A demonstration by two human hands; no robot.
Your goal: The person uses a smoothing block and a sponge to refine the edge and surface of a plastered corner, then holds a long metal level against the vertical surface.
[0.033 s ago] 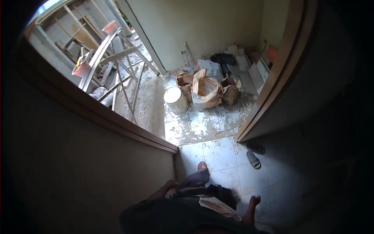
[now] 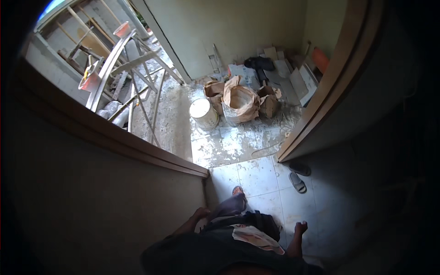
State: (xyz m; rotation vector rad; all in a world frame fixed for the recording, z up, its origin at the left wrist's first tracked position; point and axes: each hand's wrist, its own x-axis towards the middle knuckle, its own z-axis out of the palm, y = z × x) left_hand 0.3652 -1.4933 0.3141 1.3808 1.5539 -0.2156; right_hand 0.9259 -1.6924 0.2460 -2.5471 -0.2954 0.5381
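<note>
My left hand [image 2: 201, 213] hangs beside my dark trouser leg [image 2: 229, 205], near the left wall. Its fingers are too dim and small to make out. On the other side, my right hand [image 2: 301, 227] is held low over the tiled floor [image 2: 261, 176], apart from my body. Its fingers look curled in, and nothing shows in them. Between the arms lies my dark shirt [image 2: 197, 252], with a pale patterned cloth [image 2: 256, 239] at its front. One foot in a sandal [image 2: 237, 190] shows ahead on the tiles.
A wooden door frame [image 2: 327, 82] opens ahead. Grey slippers [image 2: 297, 182] lie by its right post. Beyond stand a white bucket [image 2: 204, 113] and torn paper sacks [image 2: 240, 103]. Outside at left, orange buckets [image 2: 90, 81] sit by a plank on trestles [image 2: 137, 62].
The room beyond the doorway has shifted slightly up and left in view. My right hand has risen a little; my left hand is slightly higher too.
</note>
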